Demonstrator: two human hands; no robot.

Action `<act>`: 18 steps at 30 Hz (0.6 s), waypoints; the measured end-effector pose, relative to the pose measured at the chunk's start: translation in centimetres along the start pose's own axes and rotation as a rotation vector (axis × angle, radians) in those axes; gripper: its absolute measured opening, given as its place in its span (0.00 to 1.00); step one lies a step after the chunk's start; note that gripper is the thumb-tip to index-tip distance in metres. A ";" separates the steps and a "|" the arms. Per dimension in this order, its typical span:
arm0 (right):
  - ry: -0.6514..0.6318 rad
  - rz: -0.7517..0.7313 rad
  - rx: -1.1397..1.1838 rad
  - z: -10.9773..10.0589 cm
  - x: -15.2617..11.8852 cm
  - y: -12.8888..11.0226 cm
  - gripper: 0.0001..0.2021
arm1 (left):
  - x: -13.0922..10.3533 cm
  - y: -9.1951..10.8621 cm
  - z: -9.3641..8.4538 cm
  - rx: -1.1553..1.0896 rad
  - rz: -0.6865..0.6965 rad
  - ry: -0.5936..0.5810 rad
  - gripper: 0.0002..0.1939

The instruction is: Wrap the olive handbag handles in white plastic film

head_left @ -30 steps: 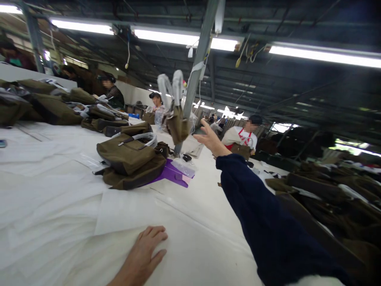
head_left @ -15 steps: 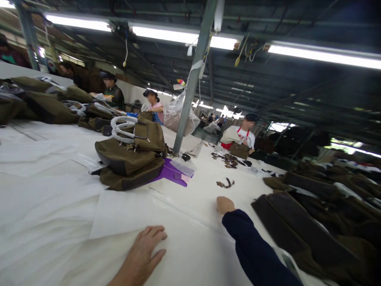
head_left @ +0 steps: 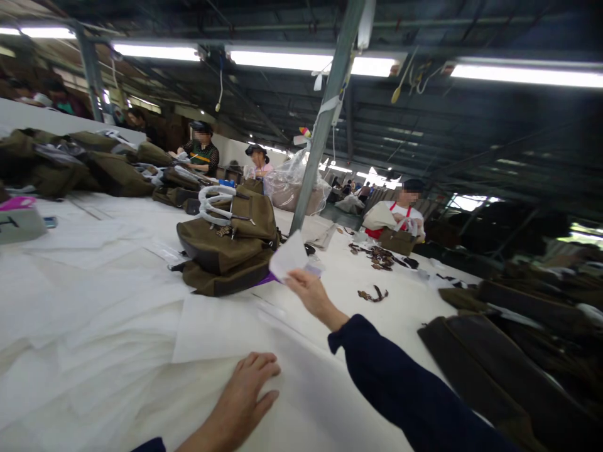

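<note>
text: dark "T" | on: grey box (head_left: 19, 224) | table's left edge

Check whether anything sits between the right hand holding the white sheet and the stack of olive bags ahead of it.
Nothing visible does. The right hand lifts the white sheet just beside the olive bags; only bare white table cover lies between.

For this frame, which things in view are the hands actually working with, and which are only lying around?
In hand:
- right hand holding up a small white paper slip
- left hand pressed flat on the white fabric sheet

Lying about:
- stacked olive canvas bags with white handles
- dark brown bags on the right
- brown strap pieces
- purple plastic sheet, mostly hidden under the stack
</note>
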State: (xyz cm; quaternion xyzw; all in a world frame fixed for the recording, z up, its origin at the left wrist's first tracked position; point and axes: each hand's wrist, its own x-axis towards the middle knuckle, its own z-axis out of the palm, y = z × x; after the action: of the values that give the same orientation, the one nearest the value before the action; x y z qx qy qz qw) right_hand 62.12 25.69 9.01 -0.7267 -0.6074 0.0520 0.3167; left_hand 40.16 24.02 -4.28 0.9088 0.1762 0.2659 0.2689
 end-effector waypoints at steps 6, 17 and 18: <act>-0.585 -0.399 0.317 8.4 -4.5 -5.3 0.14 | -0.3 -1.3 1.7 0.083 -0.054 0.039 0.18; -0.747 -0.358 0.125 8.5 -4.7 -3.9 0.23 | -0.9 -2.5 3.7 0.201 -0.039 0.159 0.18; -0.749 -0.345 0.153 8.3 -4.7 -3.9 0.22 | -0.8 -2.5 3.5 0.225 -0.031 0.172 0.18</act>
State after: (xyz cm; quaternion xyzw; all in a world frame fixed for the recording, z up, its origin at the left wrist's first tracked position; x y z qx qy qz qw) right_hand 53.74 24.95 3.02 -0.5197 -0.7877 0.3038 0.1309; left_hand 41.11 24.23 -8.54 0.9042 0.2414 0.3173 0.1533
